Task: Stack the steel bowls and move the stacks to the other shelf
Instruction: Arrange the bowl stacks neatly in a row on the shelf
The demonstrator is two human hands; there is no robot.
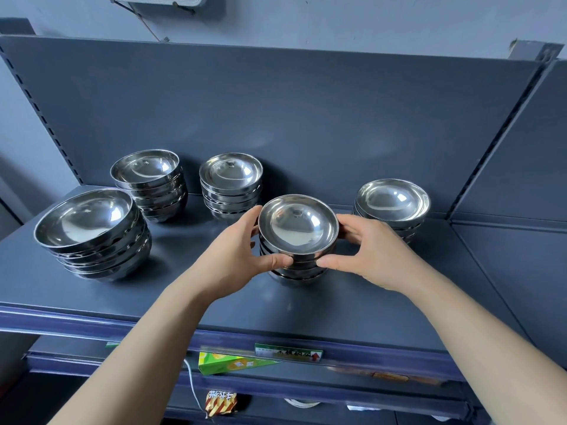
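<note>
A stack of steel bowls (298,231) stands on the dark grey shelf (214,299), in the middle towards the front. My left hand (236,253) grips its left side and my right hand (368,256) grips its right side, thumbs in front. Several other stacks stand on the same shelf: a large one at the front left (92,234), one at the back left (150,182), one at the back middle (231,184) and one at the right (392,204), partly hidden behind my right hand.
The shelf's back panel (276,111) rises just behind the rear stacks. An upright post (497,130) divides this shelf from the neighbouring bay at the right (515,271). Below the front edge sit a price label (288,352), a green box (227,363) and a snack packet (221,401).
</note>
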